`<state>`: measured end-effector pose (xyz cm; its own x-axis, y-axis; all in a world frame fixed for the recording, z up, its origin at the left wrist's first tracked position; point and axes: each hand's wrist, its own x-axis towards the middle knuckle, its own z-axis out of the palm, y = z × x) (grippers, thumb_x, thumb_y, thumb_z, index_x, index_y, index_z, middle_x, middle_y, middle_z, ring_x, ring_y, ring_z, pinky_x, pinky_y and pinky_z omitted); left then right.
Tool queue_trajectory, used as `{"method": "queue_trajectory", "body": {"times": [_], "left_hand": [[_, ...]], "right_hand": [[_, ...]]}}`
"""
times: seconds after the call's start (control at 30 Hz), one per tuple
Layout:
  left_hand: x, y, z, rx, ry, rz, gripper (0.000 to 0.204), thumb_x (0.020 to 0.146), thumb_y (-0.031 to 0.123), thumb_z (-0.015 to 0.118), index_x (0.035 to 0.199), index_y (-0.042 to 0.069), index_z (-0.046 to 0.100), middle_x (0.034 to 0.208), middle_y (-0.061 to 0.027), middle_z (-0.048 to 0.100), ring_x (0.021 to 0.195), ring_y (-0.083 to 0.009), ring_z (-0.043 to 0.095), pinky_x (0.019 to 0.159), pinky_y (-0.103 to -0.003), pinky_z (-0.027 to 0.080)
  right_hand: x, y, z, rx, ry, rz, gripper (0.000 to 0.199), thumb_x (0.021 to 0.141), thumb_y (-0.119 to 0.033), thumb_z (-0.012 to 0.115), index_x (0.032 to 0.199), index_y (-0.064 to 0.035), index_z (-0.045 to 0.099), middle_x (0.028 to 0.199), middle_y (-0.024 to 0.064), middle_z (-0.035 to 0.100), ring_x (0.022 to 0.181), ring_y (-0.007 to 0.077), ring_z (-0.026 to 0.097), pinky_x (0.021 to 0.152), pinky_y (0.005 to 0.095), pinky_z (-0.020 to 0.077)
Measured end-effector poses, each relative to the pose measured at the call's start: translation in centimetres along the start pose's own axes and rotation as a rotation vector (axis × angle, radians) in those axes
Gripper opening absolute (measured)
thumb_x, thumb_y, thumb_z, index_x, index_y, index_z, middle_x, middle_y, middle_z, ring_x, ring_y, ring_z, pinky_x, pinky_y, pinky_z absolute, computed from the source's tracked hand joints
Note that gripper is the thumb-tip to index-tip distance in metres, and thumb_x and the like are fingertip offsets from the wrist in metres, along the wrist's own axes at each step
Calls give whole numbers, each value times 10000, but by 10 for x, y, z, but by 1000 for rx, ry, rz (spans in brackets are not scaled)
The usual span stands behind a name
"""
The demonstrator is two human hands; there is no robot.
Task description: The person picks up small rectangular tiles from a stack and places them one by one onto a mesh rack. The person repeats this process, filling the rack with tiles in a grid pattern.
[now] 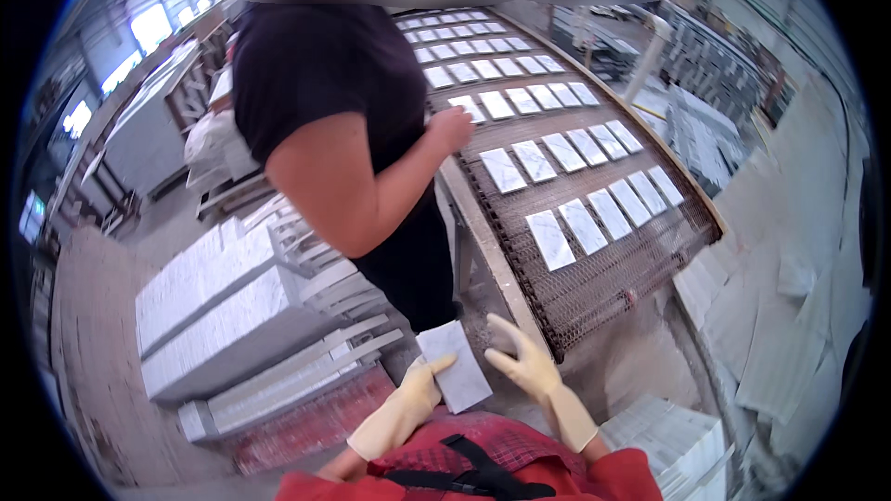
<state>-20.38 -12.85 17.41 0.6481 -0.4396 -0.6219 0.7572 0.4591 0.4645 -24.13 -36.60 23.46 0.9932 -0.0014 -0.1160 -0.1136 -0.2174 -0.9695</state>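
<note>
A white rectangular stone tile (pixel 461 373) is gripped in my left hand (pixel 414 401), the gloved thumb lying across its face. The tile is held tilted in front of my body. My right hand (pixel 525 362), also in a cream rubber glove, is just right of the tile with fingers apart and nothing in them. Ahead of my right hand is the near end of a mesh conveyor (pixel 594 292), where white veined tiles (pixel 550 240) lie in spaced rows.
A person in a dark shirt (pixel 325 83) stands at the conveyor's left side, one hand by a tile. Stacked stone slabs (pixel 218 315) sit at my left on a red base (pixel 316 422). Another tile stack (pixel 664 441) stands at my lower right. Pale sheets (pixel 780 334) lie farther right.
</note>
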Motion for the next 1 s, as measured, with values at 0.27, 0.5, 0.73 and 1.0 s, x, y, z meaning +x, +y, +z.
{"method": "queue_trajectory", "body": {"times": [0.27,0.5,0.73,1.0], "left_hand": [[41,-36,25,84,5,57,412,1020,72,738,1419,27,646,1368,-131,732,1261,-300,700,1093,-468,557],[35,-35,47,462,-11,85,537,1030,178,729,1527,38,585,1425,-169,692,1289,-283,664,1110,-433,523],[43,-31,35,639,-2,183,644,1008,246,729,1577,23,529,1453,-182,673,1326,-292,641,1145,-429,490],[37,-12,32,585,-36,241,654,1011,219,711,1600,14,513,1493,-172,656,1371,-276,611,1180,-416,458]], "right_hand": [[-32,17,40,-149,18,141,1144,844,-377,913,1735,-46,276,1709,265,404,1573,369,433,1280,444,375],[-32,29,39,-166,117,152,1212,790,-423,951,1751,-132,274,1678,266,444,1554,378,465,1255,460,413],[-15,34,42,4,92,110,1166,787,-329,964,1744,-168,319,1676,233,456,1544,361,474,1247,463,415],[1,10,46,-60,22,110,1159,793,-289,969,1745,-157,322,1683,215,456,1544,349,472,1242,462,416]]}}
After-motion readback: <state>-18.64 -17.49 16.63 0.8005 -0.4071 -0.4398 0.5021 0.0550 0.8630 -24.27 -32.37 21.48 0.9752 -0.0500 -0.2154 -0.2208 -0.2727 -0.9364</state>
